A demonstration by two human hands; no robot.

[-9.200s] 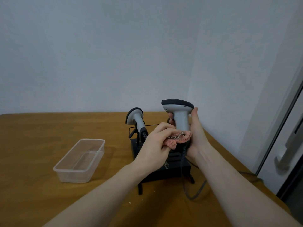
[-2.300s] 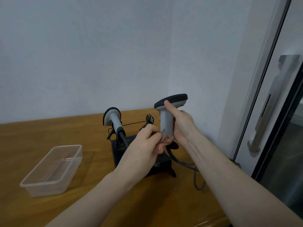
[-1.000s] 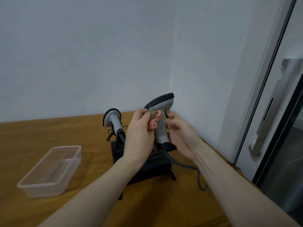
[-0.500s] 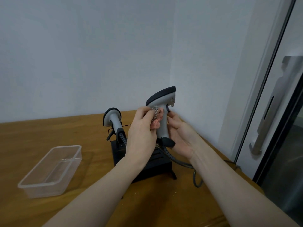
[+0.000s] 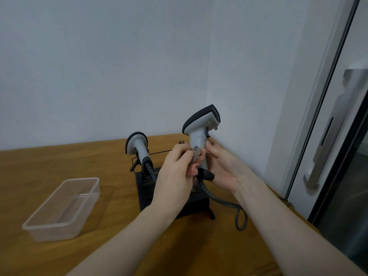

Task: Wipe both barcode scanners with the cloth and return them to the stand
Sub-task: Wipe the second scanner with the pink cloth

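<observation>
A clear plastic tub (image 5: 61,208) sits at the left of the worktop (image 5: 59,160), well apart from the work and no real hazard. Further right, one scanner (image 5: 137,146) stands upright in the black stand (image 5: 147,188), its coiled cord running down beside it.

The left hand (image 5: 175,176) has its fingers (image 5: 183,154) curled round a bunched pink cloth (image 5: 196,162) and presses it against the grip of the second scanner (image 5: 201,134), which is held above the stand, head tilted up and to the right. The right hand (image 5: 223,166) supports that grip from the far side, fingers wrapped loosely round it rather than clamped hard, the base sitting near the palm.

That loose hold is the likely weak point: a firm rub from the left could twist the scanner out of the right hand and drop it on the stand. The grey cable (image 5: 237,214) loops on the worktop below; lifting or turning the scanner further could pull it taut and tug the stand, tipping the seated scanner. The cloth's loose edge may also snag on the trigger.
</observation>
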